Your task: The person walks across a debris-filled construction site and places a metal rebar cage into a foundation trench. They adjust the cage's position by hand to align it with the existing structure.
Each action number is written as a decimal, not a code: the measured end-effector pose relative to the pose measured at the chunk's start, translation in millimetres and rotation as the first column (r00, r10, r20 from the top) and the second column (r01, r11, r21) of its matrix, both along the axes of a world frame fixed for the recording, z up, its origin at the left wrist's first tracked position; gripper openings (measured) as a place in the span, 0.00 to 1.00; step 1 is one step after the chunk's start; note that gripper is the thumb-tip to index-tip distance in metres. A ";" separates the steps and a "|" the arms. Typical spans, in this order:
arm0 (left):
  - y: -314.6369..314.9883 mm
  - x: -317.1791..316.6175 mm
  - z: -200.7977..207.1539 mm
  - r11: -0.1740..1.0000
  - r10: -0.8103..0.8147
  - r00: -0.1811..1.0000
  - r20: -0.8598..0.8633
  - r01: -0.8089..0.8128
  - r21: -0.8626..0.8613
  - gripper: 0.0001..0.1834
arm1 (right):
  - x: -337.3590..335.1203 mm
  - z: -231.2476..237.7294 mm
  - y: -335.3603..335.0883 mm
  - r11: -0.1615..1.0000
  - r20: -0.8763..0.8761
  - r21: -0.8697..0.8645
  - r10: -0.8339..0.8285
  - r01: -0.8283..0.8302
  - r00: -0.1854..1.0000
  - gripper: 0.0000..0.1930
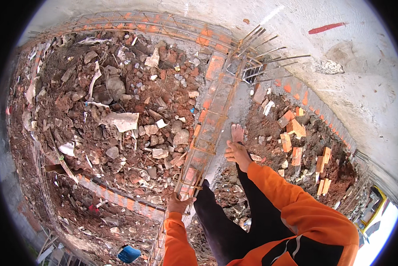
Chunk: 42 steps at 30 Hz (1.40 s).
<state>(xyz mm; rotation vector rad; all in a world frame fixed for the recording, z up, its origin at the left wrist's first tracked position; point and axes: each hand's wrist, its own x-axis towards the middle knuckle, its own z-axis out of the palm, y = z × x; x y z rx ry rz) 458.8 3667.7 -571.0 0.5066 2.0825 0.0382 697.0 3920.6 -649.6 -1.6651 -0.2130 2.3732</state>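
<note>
A person's left hand grips the rusty rebar cage laid along a brick wall; right hand hangs beside it, fingers loosely curled, empty.

The person wears an orange long-sleeved top with black and white patches at the lower right, black trousers, and goes barefoot.
</note>
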 end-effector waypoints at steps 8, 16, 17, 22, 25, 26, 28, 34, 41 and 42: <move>-17.8 39.5 -10.2 0.979 -0.023 0.996 -0.085 0.006 -0.204 0.40 | -19.1 -19.1 157.6 0.786 0.507 0.506 0.063 -0.356 0.860 0.36; -5.5 57.5 -30.9 0.994 0.013 0.999 -0.052 -0.019 -0.107 0.37 | 3.5 -72.2 189.2 0.963 0.520 0.188 0.070 -0.194 0.851 0.25; 0.1 60.5 -36.9 0.994 0.017 0.998 -0.059 -0.023 -0.108 0.36 | 5.1 -71.5 193.0 0.959 0.479 0.177 0.111 -0.220 0.871 0.23; -20.3 63.3 -46.5 0.996 0.086 0.984 -0.154 -0.084 0.019 0.36 | -4.8 -83.5 190.7 0.985 0.422 0.173 -0.084 0.011 0.903 0.13; -9.3 57.5 -30.3 0.984 0.179 0.981 -0.073 -0.179 0.013 0.36 | -1.7 -81.1 175.5 0.979 0.415 0.191 -0.153 0.078 0.897 0.11; -14.0 56.7 -31.4 0.980 0.197 0.977 -0.082 -0.196 0.028 0.35 | -4.5 -75.6 174.1 0.973 0.391 0.199 -0.186 0.114 0.902 0.10; -26.3 54.0 -27.5 0.989 0.149 0.983 -0.111 -0.150 -0.002 0.35 | -10.4 -64.5 174.2 0.972 0.370 0.198 -0.194 0.127 0.909 0.09; 0.3 56.7 -26.3 0.992 0.123 0.984 -0.131 -0.119 0.035 0.35 | -5.5 -58.2 190.6 0.976 0.424 0.209 -0.140 0.054 0.895 0.08; -6.4 52.7 -17.1 0.990 0.128 0.983 -0.134 -0.135 -0.044 0.35 | -2.2 -60.9 180.3 0.946 0.229 0.237 -0.275 0.221 0.934 0.07; -12.7 51.5 -17.9 0.994 0.106 0.988 -0.116 -0.109 -0.020 0.33 | -0.7 -60.5 179.1 0.928 0.160 0.238 -0.328 0.286 0.931 0.07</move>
